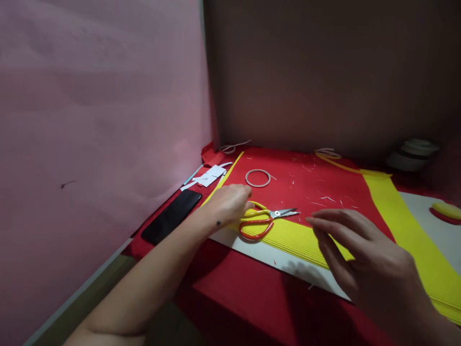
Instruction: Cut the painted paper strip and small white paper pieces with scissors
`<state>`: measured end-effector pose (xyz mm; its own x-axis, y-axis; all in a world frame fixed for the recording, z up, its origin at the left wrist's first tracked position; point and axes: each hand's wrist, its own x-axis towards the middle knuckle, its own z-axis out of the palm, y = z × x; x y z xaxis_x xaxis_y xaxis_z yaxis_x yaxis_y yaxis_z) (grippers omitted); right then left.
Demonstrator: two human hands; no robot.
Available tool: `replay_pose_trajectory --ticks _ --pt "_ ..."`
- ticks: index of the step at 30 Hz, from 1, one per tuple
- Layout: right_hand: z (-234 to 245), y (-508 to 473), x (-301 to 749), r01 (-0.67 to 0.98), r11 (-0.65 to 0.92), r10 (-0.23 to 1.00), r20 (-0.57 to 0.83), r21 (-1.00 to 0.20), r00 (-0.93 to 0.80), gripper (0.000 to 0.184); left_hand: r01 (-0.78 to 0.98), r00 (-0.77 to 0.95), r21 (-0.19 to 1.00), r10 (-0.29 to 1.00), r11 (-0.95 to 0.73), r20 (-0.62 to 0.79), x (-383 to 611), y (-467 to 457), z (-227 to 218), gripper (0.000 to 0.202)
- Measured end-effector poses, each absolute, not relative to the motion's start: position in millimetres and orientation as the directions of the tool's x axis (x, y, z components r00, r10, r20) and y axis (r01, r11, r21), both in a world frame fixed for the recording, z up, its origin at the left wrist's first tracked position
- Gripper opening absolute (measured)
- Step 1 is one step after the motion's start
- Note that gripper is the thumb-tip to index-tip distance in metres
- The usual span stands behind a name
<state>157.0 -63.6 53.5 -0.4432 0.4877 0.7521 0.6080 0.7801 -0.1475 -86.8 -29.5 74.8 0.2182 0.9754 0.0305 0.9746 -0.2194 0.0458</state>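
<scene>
My left hand (230, 202) is closed, its fingers curled at the yellow handle of the scissors (276, 214); what is in its fingers, if anything, is hidden. The scissors, with one orange-red loop, point right with their blades slightly apart over red and yellow corrugated paper. To the right, my right hand (367, 254) has its thumb and fingertips pinched together just beyond the blade tips. Anything between those fingertips is too small to make out. A thin pale ring-shaped coil (258, 178) lies on the red corrugated sheet (284, 168) behind the scissors.
A black phone (171, 216) and white paper pieces (209, 176) lie at the left. Thin scraps litter the red sheet. Yellow corrugated paper (391, 202) runs down the right side. A yellow-and-red roll (446, 211) and a pale container (412, 154) are far right. Walls stand left and behind.
</scene>
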Motion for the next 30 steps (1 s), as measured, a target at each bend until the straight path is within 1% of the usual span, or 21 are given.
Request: replay_pose_trajectory --ticks 2,3,4,7,9,11,14,16,17,19,22,24,26,30 --pt "46.0 -51.0 156.3 0.615 0.756 0.526 0.767 -0.223 -0.369 0.012 0.99 0.135 0.033 0.99 -0.137 0.043 -110.3 -15.1 85.5 0.026" --pt "41.1 -45.2 157.6 0.625 0.731 0.565 0.756 -0.273 -0.331 0.012 0.999 0.014 0.051 0.999 -0.017 0.051 -124.0 -5.8 90.8 0.024" --pt "36.1 -40.0 159.6 0.627 0.708 0.603 0.74 -0.325 -0.297 0.011 0.997 -0.058 0.056 0.997 0.054 0.059 -138.1 4.1 95.8 0.023" --pt "25.6 -28.4 166.7 0.601 0.609 0.738 0.646 -0.517 -0.193 0.014 0.981 -0.18 0.088 0.983 0.175 0.047 -176.3 34.0 106.5 0.016" --pt "22.1 -23.5 170.6 0.556 0.502 0.834 0.542 -0.663 -0.106 0.018 0.963 -0.235 0.137 0.972 0.232 0.004 -193.9 51.8 109.0 0.014" --pt "18.9 -20.2 173.2 0.483 0.356 0.918 0.397 -0.8 -0.02 0.022 0.938 -0.281 0.201 0.959 0.283 -0.038 -204.5 67.8 107.6 0.013" --pt "12.1 -16.9 174.7 0.344 0.103 0.988 0.136 -0.933 0.072 0.031 0.899 -0.32 0.296 0.946 0.322 -0.057 -210.8 88.3 100.1 0.016" --pt "8.3 -15.9 174.4 0.255 -0.044 0.994 -0.017 -0.966 0.106 0.038 0.886 -0.311 0.344 0.949 0.312 -0.06 -210.5 98.6 93.5 0.018" --pt "7.2 -15.6 173.9 0.219 -0.095 0.991 -0.07 -0.971 0.117 0.041 0.885 -0.294 0.358 0.953 0.299 -0.07 -209.1 102.3 90.0 0.018" --pt "6.8 -15.5 172.5 0.195 -0.143 0.984 -0.117 -0.97 0.137 0.044 0.892 -0.247 0.361 0.962 0.273 -0.118 -204.1 106.6 83.1 0.015" --pt "6.9 -15.3 170.3 0.243 -0.12 0.985 -0.086 -0.963 0.148 0.04 0.915 -0.211 0.297 0.952 0.272 -0.224 -193.9 106.8 72.6 0.009" --pt "5.2 -15.0 169.5 0.269 -0.104 0.989 -0.072 -0.957 0.127 0.04 0.927 -0.222 0.242 0.94 0.286 -0.26 -188.1 105.6 65.4 0.008" --pt "2.8 -14.7 169.5 0.274 -0.095 0.992 -0.07 -0.957 0.102 0.042 0.933 -0.236 0.209 0.936 0.294 -0.261 -184.4 105.5 58.5 0.01" --pt "1.7 -14.9 169.6 0.3 -0.052 0.995 -0.025 -0.953 0.095 0.039 0.933 -0.271 0.182 0.939 0.31 -0.21 -181.6 110.7 51.6 0.009"
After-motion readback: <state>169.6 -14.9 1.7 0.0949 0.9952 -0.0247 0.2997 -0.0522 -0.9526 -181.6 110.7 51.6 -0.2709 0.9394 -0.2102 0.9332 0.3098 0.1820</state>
